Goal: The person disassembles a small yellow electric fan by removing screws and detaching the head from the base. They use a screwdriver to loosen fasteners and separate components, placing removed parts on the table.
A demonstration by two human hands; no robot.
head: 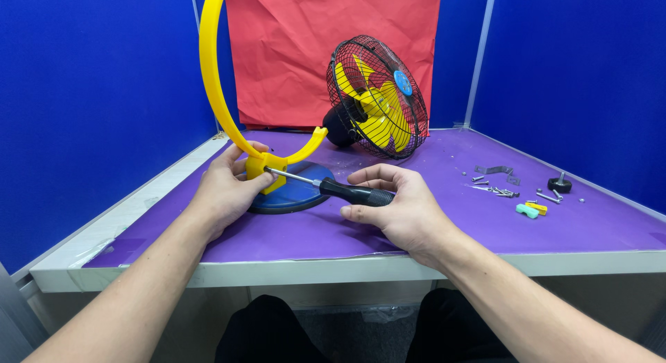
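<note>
Right hand (406, 210) fingers (371, 174) curled closed around black-handled screwdriver (347, 191), shaft tip set against yellow bracket (267, 169). Left hand (225, 186) fingers wrapped shut around that bracket, steadying yellow ring (210, 78) upright on round blue base (295, 189), near front-left of purple surface (430, 231).

Probably driving or loosening a bracket screw; calls for steady axial pressure and a straight shaft.

Caged fan head (378, 96) close behind; loose screws (496, 189) well apart to right. Front edge of surface near wrists, blue walls at sides.
</note>
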